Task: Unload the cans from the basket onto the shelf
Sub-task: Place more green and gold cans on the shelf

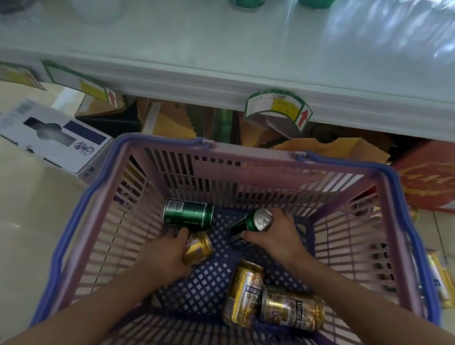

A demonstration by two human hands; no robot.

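Inside the basket [403, 222], a gold can [198, 249] is gripped by the left hand [167, 254] — a tilted green can [254, 224] by the right hand [278, 238]; 3 cans are left lying loose.

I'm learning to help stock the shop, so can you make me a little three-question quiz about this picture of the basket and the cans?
1. Count: how many cans are inside the basket?
2. True or false: the right hand is closed around a gold can.
3. Choose: the two gold cans that no hand touches are (A) lying near the person, side by side and touching, (B) standing on the shelf, (C) on the floor.

Key:
1. Five: two green, three gold.
2. False. It grips a green can; the left hand grips the small gold can. The other green can lies free.
3. A.
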